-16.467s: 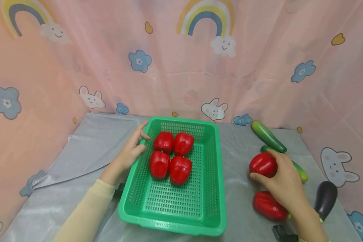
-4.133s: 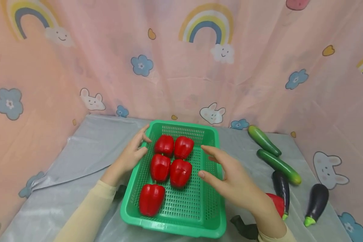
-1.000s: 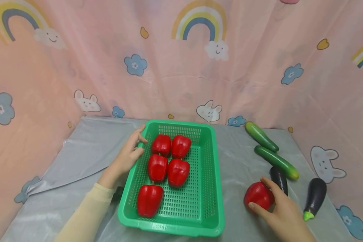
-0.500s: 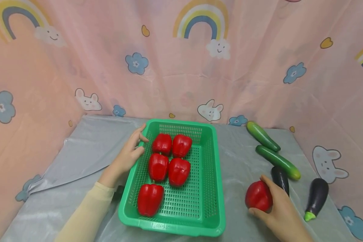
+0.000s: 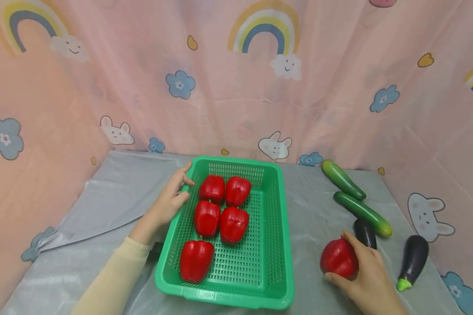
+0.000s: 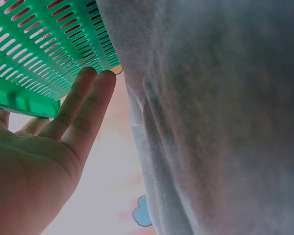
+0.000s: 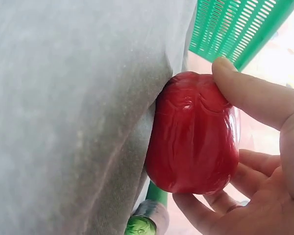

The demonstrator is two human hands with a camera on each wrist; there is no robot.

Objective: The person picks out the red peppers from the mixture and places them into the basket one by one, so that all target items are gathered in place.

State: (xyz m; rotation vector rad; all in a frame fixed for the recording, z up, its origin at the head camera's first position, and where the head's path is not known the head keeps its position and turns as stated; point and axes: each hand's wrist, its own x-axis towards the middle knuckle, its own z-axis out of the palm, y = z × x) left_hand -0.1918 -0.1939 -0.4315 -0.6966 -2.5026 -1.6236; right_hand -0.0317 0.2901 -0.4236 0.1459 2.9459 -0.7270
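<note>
My left hand (image 5: 169, 199) rests at the left rim of a green perforated basket (image 5: 281, 245). In the left wrist view, two straight fingers (image 6: 90, 105) lie against its outer wall; the others reach toward the rim. Inside the basket are several red bell peppers (image 5: 234, 225), grouped at the far left, and one (image 5: 196, 261) at the near left corner. Right of the basket, my right hand (image 5: 368, 273) holds another red bell pepper (image 5: 339, 258) between thumb and fingers. The right wrist view shows this pepper (image 7: 193, 137) against the grey cloth (image 7: 73, 112).
Two green cucumber-like vegetables (image 5: 343, 179) lie at the far right. A dark eggplant (image 5: 364, 232), partly hidden by my right hand, lies below them. Another eggplant (image 5: 413, 260) lies farther right. A pink patterned curtain (image 5: 236, 118) encloses the back and sides of the cloth-covered surface.
A bell pepper was added at the basket's near left corner. My right hand then moved from over the basket rightward to another pepper, which it now holds. The left hand stayed at the rim.
</note>
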